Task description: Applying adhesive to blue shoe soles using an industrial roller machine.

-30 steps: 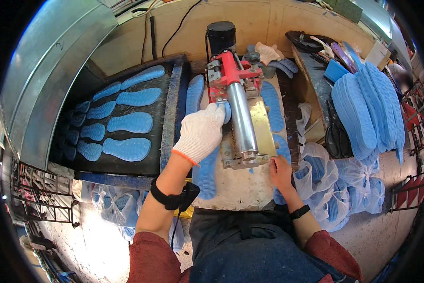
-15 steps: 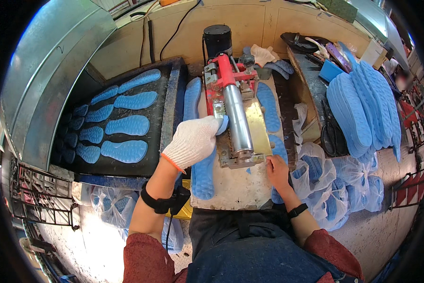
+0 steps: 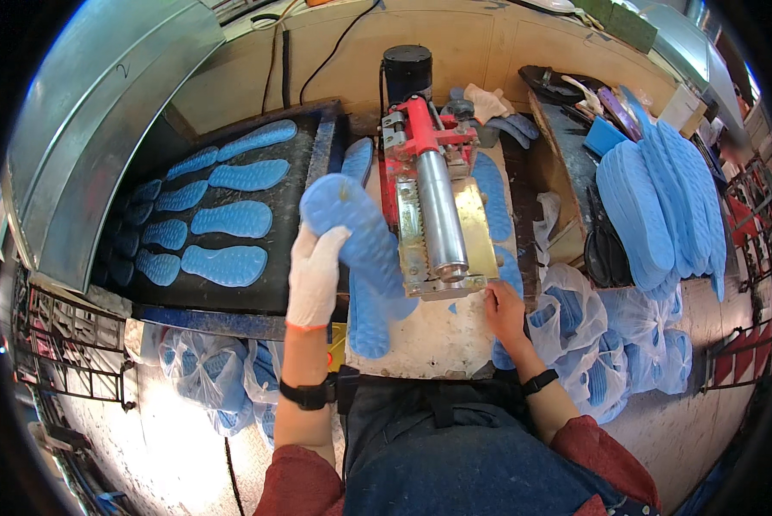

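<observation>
My left hand (image 3: 314, 279), in a white knit glove, grips a blue shoe sole (image 3: 352, 219) by its left edge and holds it raised, left of the red press-like machine (image 3: 420, 129). The sole's lower end is blurred by motion. A shiny metal cylinder (image 3: 444, 215) and a brass-coloured plate (image 3: 472, 219) form the machine's front. My bare right hand (image 3: 505, 315) is closed at the machine's near right corner; what its fingers hold is hidden. Other blue soles lie on the pale board (image 3: 438, 344), including one (image 3: 369, 325) under the raised sole.
To the left, several blue soles (image 3: 229, 265) lie in rows on a dark bed (image 3: 296, 232) beside a sheet-metal hood (image 3: 85, 129). A side table at right bears stacked soles (image 3: 635, 206) and a blue box (image 3: 603, 135). Plastic bags of soles (image 3: 605, 361) sit below it.
My left hand has moved left, away from the machine, lifting the sole out beside it. My right hand has stayed at the machine's near corner.
</observation>
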The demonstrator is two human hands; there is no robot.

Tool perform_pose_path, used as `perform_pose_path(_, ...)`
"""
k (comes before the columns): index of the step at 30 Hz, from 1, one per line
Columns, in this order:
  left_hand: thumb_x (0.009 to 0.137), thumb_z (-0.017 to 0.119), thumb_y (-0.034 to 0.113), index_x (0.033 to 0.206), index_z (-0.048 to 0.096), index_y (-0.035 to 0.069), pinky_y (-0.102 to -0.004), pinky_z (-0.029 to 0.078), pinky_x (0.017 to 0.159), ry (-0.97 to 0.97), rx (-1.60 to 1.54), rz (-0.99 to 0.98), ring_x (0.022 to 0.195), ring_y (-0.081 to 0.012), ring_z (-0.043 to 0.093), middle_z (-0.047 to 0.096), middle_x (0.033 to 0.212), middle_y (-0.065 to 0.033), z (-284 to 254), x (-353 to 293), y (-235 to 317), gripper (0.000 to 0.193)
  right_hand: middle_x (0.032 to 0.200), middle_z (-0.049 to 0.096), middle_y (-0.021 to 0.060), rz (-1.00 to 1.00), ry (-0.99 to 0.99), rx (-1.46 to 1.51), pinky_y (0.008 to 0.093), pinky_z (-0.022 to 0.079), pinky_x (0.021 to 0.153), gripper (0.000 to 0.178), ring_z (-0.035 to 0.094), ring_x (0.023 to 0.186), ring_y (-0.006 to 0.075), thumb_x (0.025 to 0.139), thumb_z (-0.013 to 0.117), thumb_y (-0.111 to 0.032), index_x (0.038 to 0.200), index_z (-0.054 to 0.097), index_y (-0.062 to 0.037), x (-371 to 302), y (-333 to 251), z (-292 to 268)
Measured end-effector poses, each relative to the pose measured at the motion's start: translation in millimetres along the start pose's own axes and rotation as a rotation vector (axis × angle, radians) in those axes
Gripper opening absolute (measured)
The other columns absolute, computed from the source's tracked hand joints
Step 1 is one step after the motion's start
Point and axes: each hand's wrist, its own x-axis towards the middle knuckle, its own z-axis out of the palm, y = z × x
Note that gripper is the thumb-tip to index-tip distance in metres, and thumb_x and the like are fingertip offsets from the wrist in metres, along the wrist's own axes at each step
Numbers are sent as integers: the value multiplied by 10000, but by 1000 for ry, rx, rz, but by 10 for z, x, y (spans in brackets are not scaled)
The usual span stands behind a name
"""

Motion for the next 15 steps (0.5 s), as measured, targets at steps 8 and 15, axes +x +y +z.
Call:
perform_pose_path(8, 957, 489, 177, 1316, 476, -44, -302, 384, 999, 17, -120, 96, 1126, -177, 521, 574, 1234, -104, 519, 168, -335, 422, 837, 614, 137, 22, -6, -27, 403, 480, 646, 166, 609, 767, 331, 819, 591, 10, 969, 634, -46, -8, 10, -24)
perform_pose_path(15, 897, 531, 216, 1161, 562, -44, -310, 437, 863, 78, 89, 76, 914, -174, 558, 638, 1002, -93, 436, 101, -339, 372, 825, 597, 139, 25, -21, -57, 409, 475, 642, 146, 594, 755, 347, 829, 587, -5, 964, 617, -52, 0, 8, -24)
